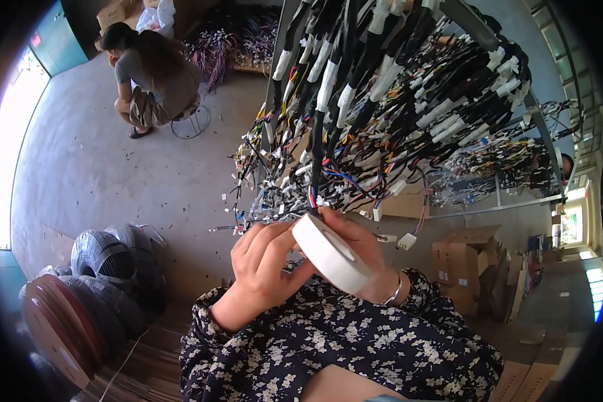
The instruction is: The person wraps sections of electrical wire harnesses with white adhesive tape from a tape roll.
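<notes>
A black-wrapped wire harness point(317, 161) hangs down in front of me, with red, white and blue wires showing at its lower part. My left hand point(262, 264) is closed around the harness's lower end, its fingertips partly hidden behind a roll of white tape point(335, 262). My right hand point(368, 251) grips that roll, which is tilted and covers part of the palm. The right index finger reaches up beside the wires. White connectors point(407, 241) dangle from thin wires just right of my right hand.
Many taped harnesses point(449, 100) hang from a metal rack point(472, 23) ahead and to the right. Cardboard boxes point(459, 261) stand at right. Coils of grey tubing point(100, 254) and a large reel point(53, 328) lie at left. Another person point(157, 74) sits on a stool farther off.
</notes>
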### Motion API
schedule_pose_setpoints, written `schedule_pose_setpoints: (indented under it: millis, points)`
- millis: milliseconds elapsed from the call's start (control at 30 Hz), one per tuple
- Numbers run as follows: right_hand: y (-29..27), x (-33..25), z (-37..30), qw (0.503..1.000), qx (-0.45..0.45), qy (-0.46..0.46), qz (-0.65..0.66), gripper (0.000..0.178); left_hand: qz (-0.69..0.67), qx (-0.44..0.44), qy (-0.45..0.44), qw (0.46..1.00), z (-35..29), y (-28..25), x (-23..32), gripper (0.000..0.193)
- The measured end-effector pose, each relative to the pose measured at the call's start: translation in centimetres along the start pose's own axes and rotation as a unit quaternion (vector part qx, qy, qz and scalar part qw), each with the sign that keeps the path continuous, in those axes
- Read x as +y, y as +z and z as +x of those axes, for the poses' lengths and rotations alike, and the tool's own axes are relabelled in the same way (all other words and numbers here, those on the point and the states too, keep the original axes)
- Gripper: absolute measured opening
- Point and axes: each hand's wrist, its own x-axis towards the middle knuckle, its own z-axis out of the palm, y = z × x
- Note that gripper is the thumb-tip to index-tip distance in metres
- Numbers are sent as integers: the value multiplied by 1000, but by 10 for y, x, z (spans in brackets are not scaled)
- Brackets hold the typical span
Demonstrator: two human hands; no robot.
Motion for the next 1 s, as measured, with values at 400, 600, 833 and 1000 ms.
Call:
schedule_pose_setpoints:
  millis: [400,600,833,1000]
  points:
    - [25,15,20,991,-66,-100,-59,18,182,44,12,982,-26,22,-2,39]
    - [9,17,36,973,-74,-208,-64,12,168,119,6,979,6,18,6,5]
    - [6,15,48,940,-126,-277,-154,4,89,137,-104,981,19,16,13,35]
    - [4,16,51,939,-119,-286,-147,4,47,110,-200,972,22,13,15,40]
